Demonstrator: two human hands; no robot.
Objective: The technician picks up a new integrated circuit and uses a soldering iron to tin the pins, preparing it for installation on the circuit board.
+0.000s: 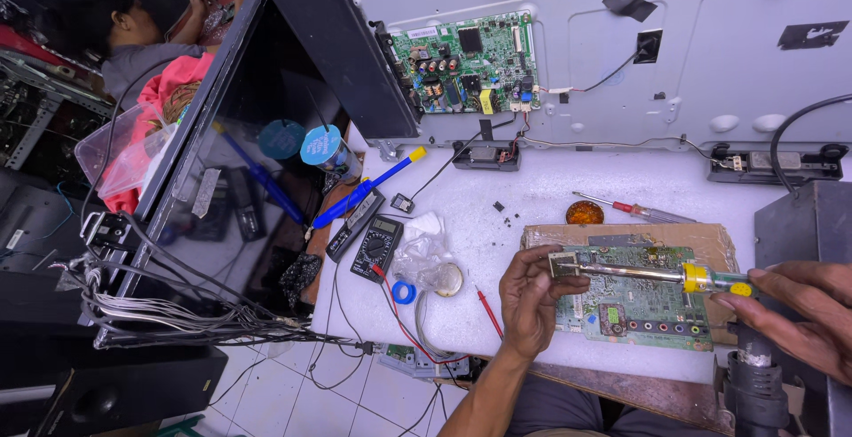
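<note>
My left hand (530,299) grips the green circuit board's (635,299) edge. My right hand (794,313) holds the soldering iron (657,274), closed around it, over that board.

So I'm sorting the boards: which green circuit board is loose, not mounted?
The circuit board on the cardboard, under the left hand; the other board sits fixed on the grey panel.

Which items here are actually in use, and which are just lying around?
In use: left hand, right hand, yellow-collared soldering iron, green circuit board on cardboard.
Lying about: black multimeter, blue desoldering pump, red-handled screwdriver, blue tape roll.
</note>
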